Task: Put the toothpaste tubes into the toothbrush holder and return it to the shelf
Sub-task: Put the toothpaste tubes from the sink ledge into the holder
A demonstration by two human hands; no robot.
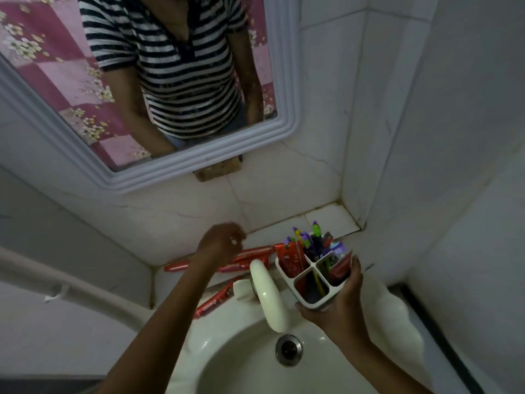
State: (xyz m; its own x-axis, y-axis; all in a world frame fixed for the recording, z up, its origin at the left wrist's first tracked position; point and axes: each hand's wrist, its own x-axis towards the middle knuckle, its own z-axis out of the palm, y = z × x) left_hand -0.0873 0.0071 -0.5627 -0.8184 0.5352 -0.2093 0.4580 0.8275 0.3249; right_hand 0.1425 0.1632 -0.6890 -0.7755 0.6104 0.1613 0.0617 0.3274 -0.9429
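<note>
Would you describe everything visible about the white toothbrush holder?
The toothbrush holder looks like white plastic, divided by a cross wall into four compartments. It is tilted, held from below and the side by the right hand above the sink rim. A red toothpaste tube stands in its rear-left compartment; toothbrushes stick up behind.

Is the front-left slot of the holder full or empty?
Cannot tell. That slot of the holder looks dark inside, with nothing sticking above its rim; its bottom is not visible.

Dim white-tiled walls (pixel 397 109), framed mirror (pixel 284 81)
</note>
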